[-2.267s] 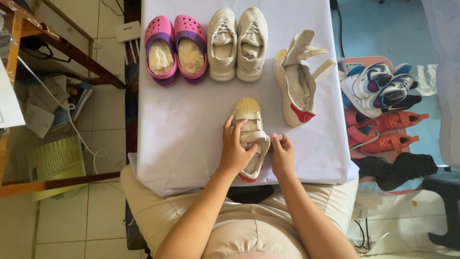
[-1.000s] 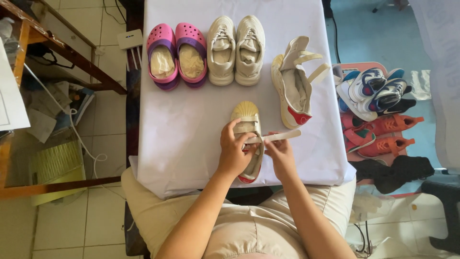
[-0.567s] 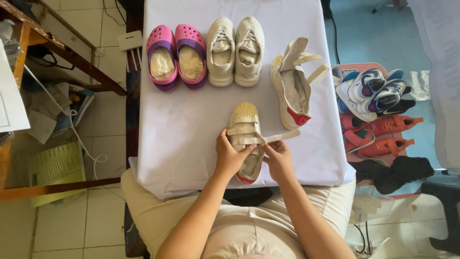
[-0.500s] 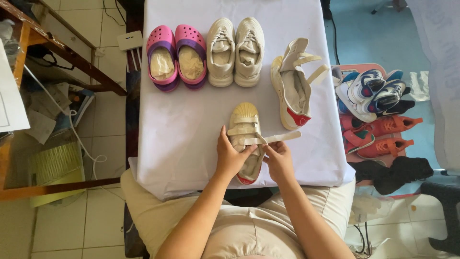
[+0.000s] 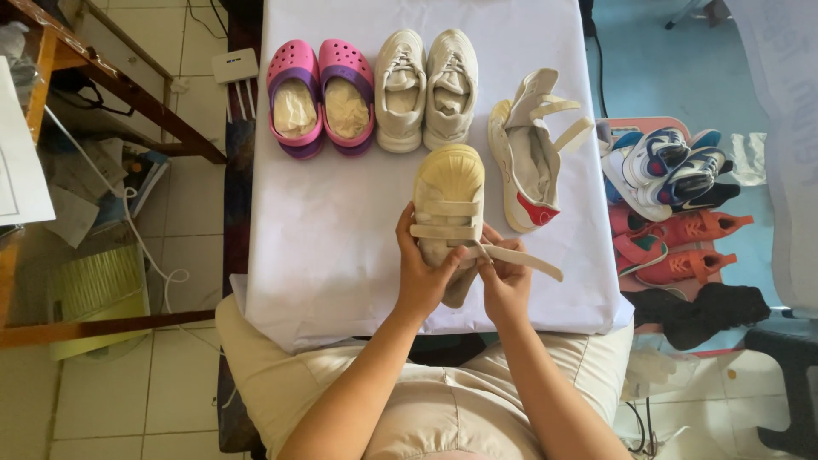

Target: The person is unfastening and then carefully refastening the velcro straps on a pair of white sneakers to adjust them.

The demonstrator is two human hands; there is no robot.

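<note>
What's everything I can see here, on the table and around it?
Strap shoe: 1, cream, table middle, held.
Strap: 1, cream, pulled out rightward.
Second strap shoe: 1, cream with red heel, on its side, right.
Clogs: 2, pink, far left.
Sneakers: 2, cream, far middle.
Table cover: 1, white.
Floor shoes: several, red, blue-white, black, right.
Left hand: grips shoe.
Right hand: pinches strap.
</note>
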